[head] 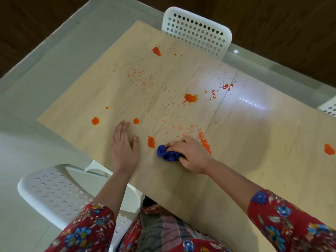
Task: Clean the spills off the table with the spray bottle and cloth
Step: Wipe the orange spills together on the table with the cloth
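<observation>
Red floral sleeves (pixel 291 219) reach out over the pale wooden table (pixel 245 142), the left hand (pixel 123 148) lying flat and empty on the wood, the right hand (pixel 190 153) clenched around a crumpled blue cloth (pixel 166 153) pressed to the near part of the tabletop. Orange spills (pixel 190 98) and fine specks dot the surface from the cloth to the far edge. 2 white perforated chairs (pixel 198 31) stand at the table on a pale glossy floor (pixel 54 57), and part of a 3rd shows at the right edge.
</observation>
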